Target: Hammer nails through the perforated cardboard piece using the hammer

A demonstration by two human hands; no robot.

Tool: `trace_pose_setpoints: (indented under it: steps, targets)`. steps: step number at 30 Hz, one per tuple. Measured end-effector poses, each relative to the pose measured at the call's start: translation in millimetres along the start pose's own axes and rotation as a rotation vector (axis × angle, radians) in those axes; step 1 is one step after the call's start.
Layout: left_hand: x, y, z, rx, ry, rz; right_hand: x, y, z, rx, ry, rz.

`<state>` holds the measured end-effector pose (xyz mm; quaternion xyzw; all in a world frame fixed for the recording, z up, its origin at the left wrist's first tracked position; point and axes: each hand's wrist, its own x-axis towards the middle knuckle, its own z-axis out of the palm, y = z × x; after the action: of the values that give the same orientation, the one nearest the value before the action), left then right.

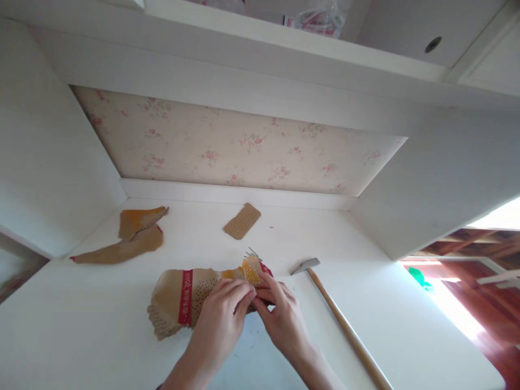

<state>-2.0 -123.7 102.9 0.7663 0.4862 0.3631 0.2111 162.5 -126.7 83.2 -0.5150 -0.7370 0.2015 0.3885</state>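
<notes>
A thick stack of brown paper sheets with a red printed band lies on the white desk, front centre. Small metal nails or pins stick up from its torn orange end. My left hand lies on top of the stack, fingers curled and pressing on it. My right hand pinches the stack's right end beside the left fingertips. Both hands touch the paper.
A hammer with a long wooden handle lies to the right of my hands, head pointing left. A perforated brown paper strip rests near the back wall. Torn brown and orange paper pieces lie at back left. Shelves overhang above.
</notes>
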Motion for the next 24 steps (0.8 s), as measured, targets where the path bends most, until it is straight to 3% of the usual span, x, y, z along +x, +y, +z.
trace_pose_setpoints:
  steps: [4,8,12,15,20,24]
  targets:
    - [0.7,0.2,1.7,0.021,-0.004,-0.017,-6.9,-5.9,-20.5,0.0,-0.042,0.022]
    - [4.1,1.7,5.0,0.084,-0.042,-0.001,-22.1,4.8,-45.9,-0.053,0.103,0.158]
    - [4.7,-0.3,11.1,0.094,-0.045,0.019,-45.1,34.4,-63.2,-0.125,0.199,0.395]
    - [2.9,-4.1,13.3,0.07,-0.036,0.025,-63.0,59.1,-72.5,-0.205,0.23,0.486]
    - [1.5,-7.3,11.8,0.038,-0.024,0.026,-77.9,96.4,-81.3,-0.531,0.236,0.462]
    - [1.7,-6.8,11.7,0.03,-0.006,0.031,-75.1,120.9,-76.6,-0.697,0.095,0.454]
